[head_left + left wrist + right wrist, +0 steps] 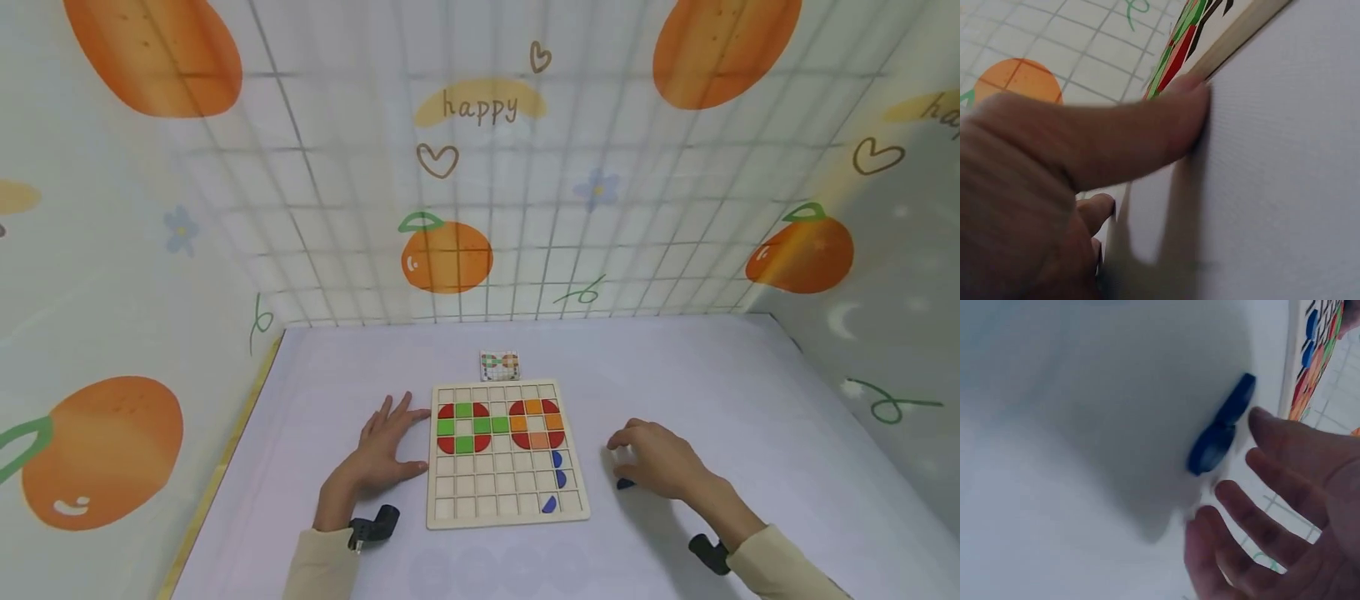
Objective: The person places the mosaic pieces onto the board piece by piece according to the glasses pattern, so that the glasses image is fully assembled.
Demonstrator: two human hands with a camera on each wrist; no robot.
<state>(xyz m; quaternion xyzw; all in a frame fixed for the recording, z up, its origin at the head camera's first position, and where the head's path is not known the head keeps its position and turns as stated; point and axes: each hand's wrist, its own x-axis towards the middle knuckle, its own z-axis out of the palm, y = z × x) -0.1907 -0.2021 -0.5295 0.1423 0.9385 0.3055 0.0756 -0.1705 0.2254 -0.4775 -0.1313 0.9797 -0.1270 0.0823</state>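
Note:
My left hand (384, 452) lies with fingers spread at the left side of a wooden grid board (480, 507). Its thumb (1166, 125) is right at the board's edge. Red, green and orange tiles form two rings on the board, joined by a green tile (500, 425). Blue rounded pieces (561, 479) sit in the right part of the grid, one lower and tilted. To the right of the board, my right hand (663, 460) hovers with loosely bent fingers. Dark blue pieces (1213, 447) lie on the table just by its fingertips, with nothing held.
A small picture card (499, 366) showing a similar coloured pattern stands behind the board. White table (360, 350) surrounds it. Curtains printed with oranges (447, 257) hang at the back and both sides, with a wire grid at the back.

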